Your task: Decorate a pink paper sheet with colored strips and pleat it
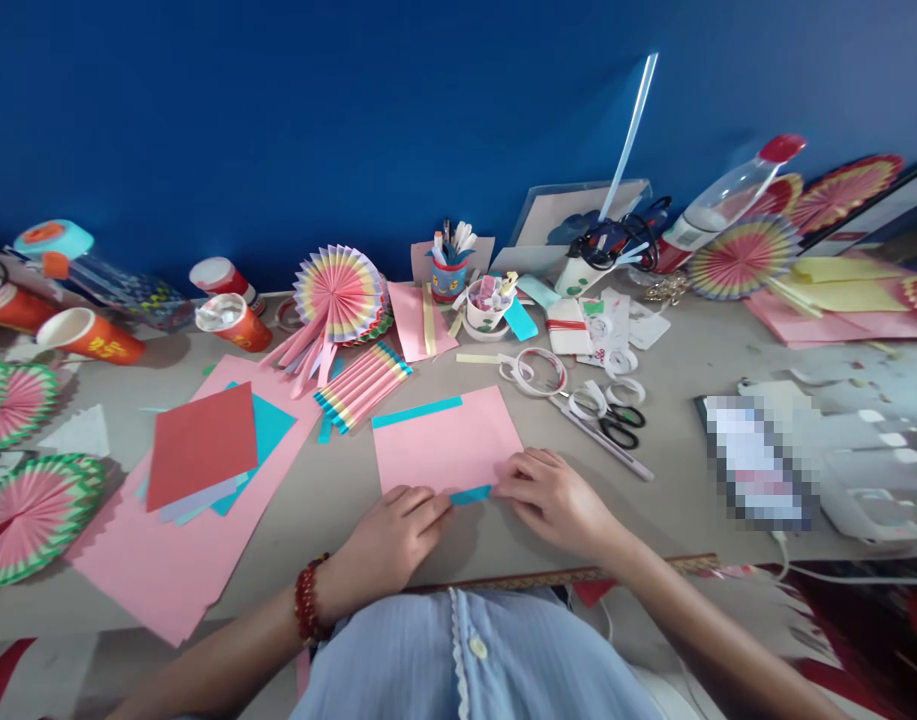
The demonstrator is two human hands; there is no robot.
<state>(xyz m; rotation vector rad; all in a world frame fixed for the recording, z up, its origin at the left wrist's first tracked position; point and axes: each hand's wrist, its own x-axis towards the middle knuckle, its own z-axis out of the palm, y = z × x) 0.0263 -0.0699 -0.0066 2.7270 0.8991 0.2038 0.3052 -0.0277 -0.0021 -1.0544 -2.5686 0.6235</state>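
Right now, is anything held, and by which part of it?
Left hand and right hand touch the pink sheet along its near edge, beside the blue strip; whether they pinch it is unclear.

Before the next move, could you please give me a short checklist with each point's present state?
1. Pink paper sheet lying on the table: ok.
2. Left hand at the sheet's near edge: ok.
3. Right hand at the near right corner: ok.
4. Near blue strip aligned along its whole length: cannot tell; only the part between the hands shows clearly.
5. Far blue strip spanning the far edge: not ok; it stops short of the right corner.
6. Black-handled scissors apart from the sheet: ok.
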